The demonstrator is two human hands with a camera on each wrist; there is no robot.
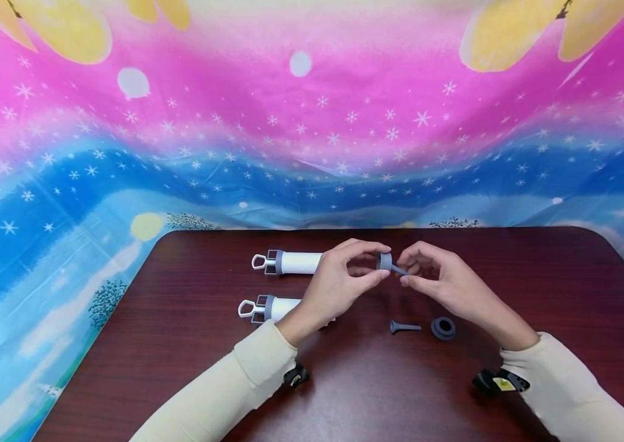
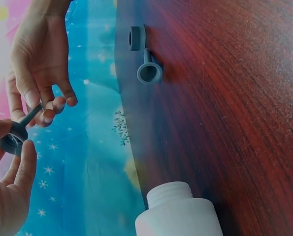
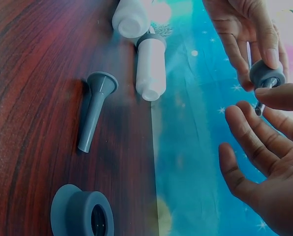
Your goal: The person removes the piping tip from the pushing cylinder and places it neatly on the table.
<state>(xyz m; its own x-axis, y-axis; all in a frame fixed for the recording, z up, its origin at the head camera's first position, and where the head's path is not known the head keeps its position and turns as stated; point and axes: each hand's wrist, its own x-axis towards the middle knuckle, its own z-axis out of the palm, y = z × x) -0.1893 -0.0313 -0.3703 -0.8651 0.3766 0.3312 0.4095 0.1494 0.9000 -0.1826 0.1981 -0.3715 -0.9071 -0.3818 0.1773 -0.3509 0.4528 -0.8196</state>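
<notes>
My left hand (image 1: 339, 276) pinches a grey ring-shaped cap (image 1: 384, 261) between thumb and fingers above the table. Out of the cap, towards the right, sticks a thin grey nozzle (image 1: 399, 270). At the nozzle's free end is my right hand (image 1: 450, 283), pinching the tip with thumb and finger; the other fingers are loosely bent, as the right wrist view shows. Below the hands, a second grey nozzle with a flared end (image 3: 97, 108) lies on the table. Beside it is another grey flanged cap (image 1: 443, 328).
Two white cylinders with grey collars and white loop handles lie left, one farther back (image 1: 299, 263) and one nearer (image 1: 285, 309), partly behind the left hand. A threaded white neck (image 2: 170, 193) shows in the left wrist view. A printed cloth (image 1: 312, 153) hangs behind the dark table (image 1: 179, 368).
</notes>
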